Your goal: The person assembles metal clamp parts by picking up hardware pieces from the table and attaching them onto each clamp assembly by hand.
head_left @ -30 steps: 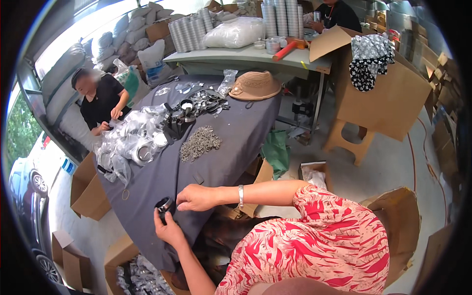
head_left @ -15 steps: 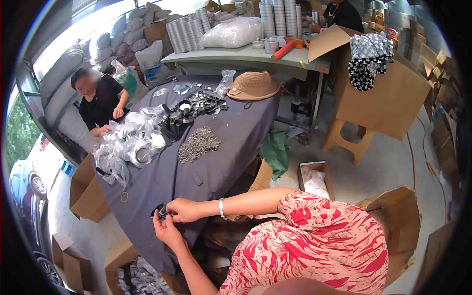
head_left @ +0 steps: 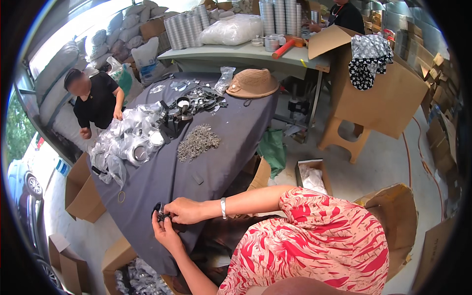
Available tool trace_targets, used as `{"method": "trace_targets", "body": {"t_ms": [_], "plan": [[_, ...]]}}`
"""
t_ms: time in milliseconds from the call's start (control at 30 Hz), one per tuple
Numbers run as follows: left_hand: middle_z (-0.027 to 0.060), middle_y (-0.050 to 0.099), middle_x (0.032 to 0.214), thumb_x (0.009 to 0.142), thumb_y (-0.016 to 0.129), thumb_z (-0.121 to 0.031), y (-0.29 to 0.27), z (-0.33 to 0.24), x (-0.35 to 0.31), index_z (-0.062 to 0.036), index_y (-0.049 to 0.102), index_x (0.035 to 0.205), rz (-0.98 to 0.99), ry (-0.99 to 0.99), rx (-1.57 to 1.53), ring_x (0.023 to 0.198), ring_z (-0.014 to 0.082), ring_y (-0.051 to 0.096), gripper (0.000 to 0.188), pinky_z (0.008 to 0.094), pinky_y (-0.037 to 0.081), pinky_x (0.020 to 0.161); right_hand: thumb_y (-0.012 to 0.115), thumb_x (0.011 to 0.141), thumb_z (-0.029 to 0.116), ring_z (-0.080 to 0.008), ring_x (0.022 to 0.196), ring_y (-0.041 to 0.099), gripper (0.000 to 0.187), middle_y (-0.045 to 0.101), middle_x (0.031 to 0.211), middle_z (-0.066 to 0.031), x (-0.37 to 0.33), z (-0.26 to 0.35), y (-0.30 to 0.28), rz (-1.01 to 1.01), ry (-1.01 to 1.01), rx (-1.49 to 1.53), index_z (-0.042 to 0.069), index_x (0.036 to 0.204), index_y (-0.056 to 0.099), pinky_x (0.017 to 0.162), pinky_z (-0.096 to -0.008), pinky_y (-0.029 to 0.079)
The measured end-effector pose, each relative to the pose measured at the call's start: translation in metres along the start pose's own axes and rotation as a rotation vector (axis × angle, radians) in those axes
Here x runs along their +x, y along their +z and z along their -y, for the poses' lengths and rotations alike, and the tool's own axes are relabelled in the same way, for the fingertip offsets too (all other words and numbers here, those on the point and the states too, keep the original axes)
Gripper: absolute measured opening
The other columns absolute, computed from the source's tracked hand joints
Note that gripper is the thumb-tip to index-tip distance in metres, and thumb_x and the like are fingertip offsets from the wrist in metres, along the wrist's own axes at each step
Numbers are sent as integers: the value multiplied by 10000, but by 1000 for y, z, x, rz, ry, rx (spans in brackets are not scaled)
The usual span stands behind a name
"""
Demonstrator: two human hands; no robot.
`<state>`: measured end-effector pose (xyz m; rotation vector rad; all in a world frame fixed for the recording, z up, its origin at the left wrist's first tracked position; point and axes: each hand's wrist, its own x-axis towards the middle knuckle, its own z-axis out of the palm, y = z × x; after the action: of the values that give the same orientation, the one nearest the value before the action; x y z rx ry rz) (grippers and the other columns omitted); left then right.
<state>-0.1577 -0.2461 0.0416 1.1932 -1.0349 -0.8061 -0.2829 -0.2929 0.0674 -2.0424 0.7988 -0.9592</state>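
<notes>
Head view: at the lower left-centre of the frame, a small dark ring-shaped part sits at the fingertips, above the grey cloth on the table. The left hand pinches it between thumb and fingers from below; the right hand, a silver bracelet at its wrist, meets it from the right, its fingers curled, though whether they pinch it I cannot tell. Mid-frame lies a heap of small metal pieces; farther left, plastic-bagged parts are piled before a person in black. Upper centre holds a tan hat.
</notes>
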Motion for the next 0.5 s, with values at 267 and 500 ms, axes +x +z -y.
{"method": "trace_targets", "body": {"t_ms": [267, 500], "plan": [[9, 551, 782, 826, 516, -14, -2, 6, -5, -25, 468, 1207, 39, 1, -26, 655, 47, 488, 384, 180, 398, 543, 656, 778, 145, -117, 568, 521, 256, 515, 694, -39, 0, 114, -116, -590, -900, -28, 22, 932, 494, 517, -258, 416], [26, 559, 827, 821, 518, 0, -6, 14, -5, -5, 465, 1205, 22, 93, 37, 711, 72, 518, 388, 193, 423, 659, 763, 674, 137, -123, 641, 527, 904, 545, 814, -115, -10, 199, -182, -617, -1536, 88, -5, 1338, 167, 563, -209, 432]]}}
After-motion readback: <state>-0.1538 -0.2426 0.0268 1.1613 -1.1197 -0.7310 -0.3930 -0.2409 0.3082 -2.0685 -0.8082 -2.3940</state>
